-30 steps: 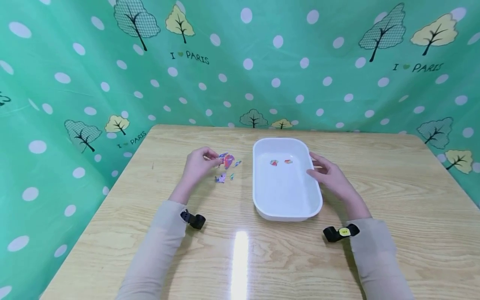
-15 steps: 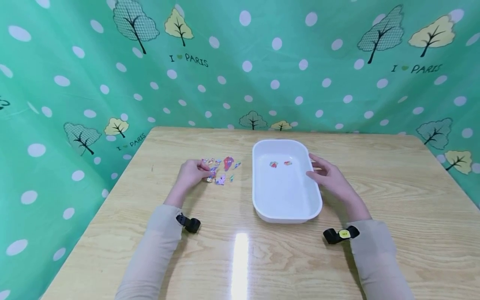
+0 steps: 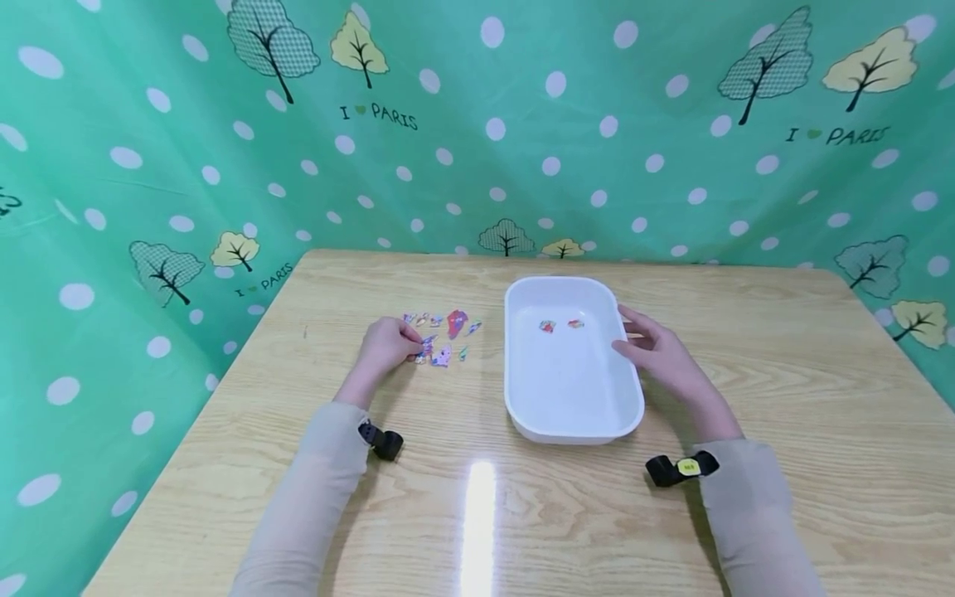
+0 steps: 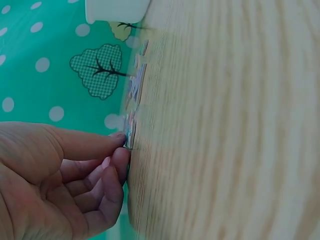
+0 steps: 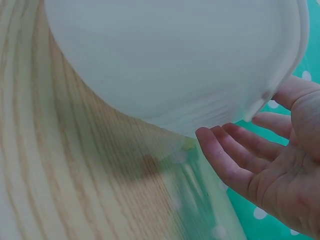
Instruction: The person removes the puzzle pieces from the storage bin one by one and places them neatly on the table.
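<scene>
My left hand (image 3: pixel 384 345) is at the near left edge of a group of small flat colourful cutouts on the table. Thumb and forefinger pinch the edge of one purple-blue cutout (image 4: pixel 131 131), low against the wood. A red and purple cutout (image 3: pixel 457 323) and a lilac one (image 3: pixel 442 356) lie just to the right of that hand. On the right, a white plastic tub (image 3: pixel 573 390) has two small reddish cutouts (image 3: pixel 548 327) on its floor. My right hand (image 3: pixel 655 348) grips the tub's right side, thumb at the rim and fingers under it along the outer wall (image 5: pixel 165 60).
The wooden table (image 3: pixel 477 514) extends on all sides of the tub, with a bright light reflection near the front. A green dotted curtain (image 3: pixel 477 124) hangs behind its back edge and along the left. Black wrist cameras (image 3: pixel 386 444) sit over both sleeves.
The left hand has moved left and nearer the body, from the back of the group to its near left edge, uncovering several cutouts. The right hand stays on the tub.
</scene>
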Demonstrator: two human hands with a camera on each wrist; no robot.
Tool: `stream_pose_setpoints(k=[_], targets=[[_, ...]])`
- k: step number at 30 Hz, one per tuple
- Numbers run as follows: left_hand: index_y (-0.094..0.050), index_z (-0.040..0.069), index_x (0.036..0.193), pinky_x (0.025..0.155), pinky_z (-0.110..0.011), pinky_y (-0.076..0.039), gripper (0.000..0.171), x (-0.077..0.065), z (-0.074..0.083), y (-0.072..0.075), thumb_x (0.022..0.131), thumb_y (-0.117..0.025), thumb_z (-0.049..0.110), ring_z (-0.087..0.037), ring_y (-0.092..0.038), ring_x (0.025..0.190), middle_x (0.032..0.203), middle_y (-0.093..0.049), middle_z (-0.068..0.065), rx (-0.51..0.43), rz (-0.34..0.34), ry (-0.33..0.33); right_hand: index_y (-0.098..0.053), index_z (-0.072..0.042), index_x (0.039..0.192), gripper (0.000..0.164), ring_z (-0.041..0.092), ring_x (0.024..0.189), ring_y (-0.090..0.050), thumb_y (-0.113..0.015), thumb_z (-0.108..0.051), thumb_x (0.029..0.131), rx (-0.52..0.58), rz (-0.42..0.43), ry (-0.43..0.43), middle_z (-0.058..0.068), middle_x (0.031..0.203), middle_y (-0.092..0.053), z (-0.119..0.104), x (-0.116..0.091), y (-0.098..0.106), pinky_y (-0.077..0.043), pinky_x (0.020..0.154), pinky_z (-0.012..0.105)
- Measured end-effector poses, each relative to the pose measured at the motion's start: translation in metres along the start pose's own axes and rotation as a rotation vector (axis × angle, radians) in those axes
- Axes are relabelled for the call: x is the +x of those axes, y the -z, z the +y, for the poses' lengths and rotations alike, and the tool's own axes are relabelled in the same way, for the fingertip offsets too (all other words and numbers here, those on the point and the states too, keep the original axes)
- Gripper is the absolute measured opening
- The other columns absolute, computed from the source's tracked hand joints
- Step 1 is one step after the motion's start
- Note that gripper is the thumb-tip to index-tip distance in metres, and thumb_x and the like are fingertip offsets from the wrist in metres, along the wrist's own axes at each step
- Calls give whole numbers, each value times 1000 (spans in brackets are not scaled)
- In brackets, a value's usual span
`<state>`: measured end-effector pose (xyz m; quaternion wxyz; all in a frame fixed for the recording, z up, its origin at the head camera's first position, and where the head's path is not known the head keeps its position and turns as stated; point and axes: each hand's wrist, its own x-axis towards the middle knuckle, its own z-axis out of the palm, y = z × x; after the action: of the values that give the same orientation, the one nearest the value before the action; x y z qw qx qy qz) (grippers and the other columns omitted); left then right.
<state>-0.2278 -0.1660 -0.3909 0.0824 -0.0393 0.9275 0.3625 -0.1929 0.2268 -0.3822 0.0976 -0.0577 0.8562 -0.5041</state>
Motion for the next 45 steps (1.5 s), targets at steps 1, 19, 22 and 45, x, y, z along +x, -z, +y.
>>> stream_pose_setpoints(k=[1, 19, 22, 45], targets=[[-67, 1, 86, 57, -21, -45, 10, 0, 0, 0, 78, -68, 8, -13, -58, 62, 78, -65, -9, -5, -4, 5, -21, -17, 145, 64, 36, 116, -47, -53, -29, 91, -2, -2, -3, 20, 135, -39, 0, 0, 0, -51, 82, 34], [-64, 8, 91, 59, -26, -42, 12, 4, 64, -6, 82, -63, 16, -18, -55, 67, 80, -63, -6, 31, -31, -150, -21, -18, 145, 65, 35, 115, -48, -54, -31, 91, -15, 4, -11, 20, 135, -39, -1, -1, 1, -51, 83, 35], [-63, 9, 92, 56, -25, -43, 12, 5, 79, -9, 83, -63, 16, -19, -56, 65, 80, -62, -5, -23, -66, -152, -21, -18, 145, 64, 35, 115, -48, -54, -30, 91, -13, 3, -12, 20, 135, -39, 0, -1, 0, -50, 83, 35], [-63, 5, 106, 80, -23, -46, 24, 31, 159, -71, 82, -64, 11, -15, -57, 91, 100, -64, -5, 311, -378, -626, -21, -18, 145, 64, 36, 115, -48, -54, -27, 91, -8, 10, -4, 20, 134, -40, 1, 0, -1, -50, 84, 40]])
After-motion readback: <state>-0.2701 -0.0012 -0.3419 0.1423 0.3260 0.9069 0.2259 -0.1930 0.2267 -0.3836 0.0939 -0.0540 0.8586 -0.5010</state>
